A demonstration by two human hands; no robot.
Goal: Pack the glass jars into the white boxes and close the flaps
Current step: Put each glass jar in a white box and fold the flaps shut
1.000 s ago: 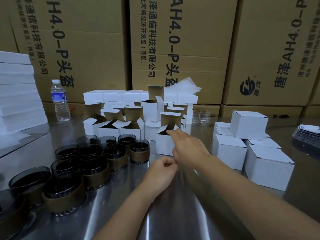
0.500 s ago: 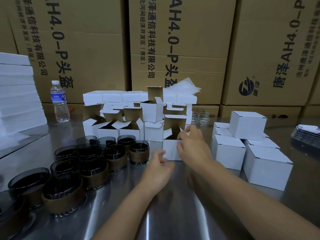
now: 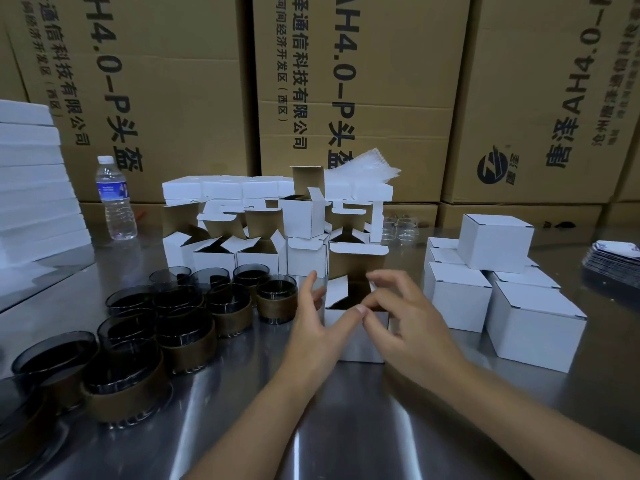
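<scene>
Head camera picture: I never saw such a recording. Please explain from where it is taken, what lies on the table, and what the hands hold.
No machine is here: a person wears one camera on the head, looking forward and down at their own arms. The left hand and the right hand are at an open white box on a shiny metal table; its lid flap stands up. The left hand is spread open; whether the right hand pinches the box is too blurred to tell. Left of it stand dark glass jars with brown bands, not yet packed. Right of it are closed white boxes. Behind stand a water bottle and big brown cartons.
</scene>
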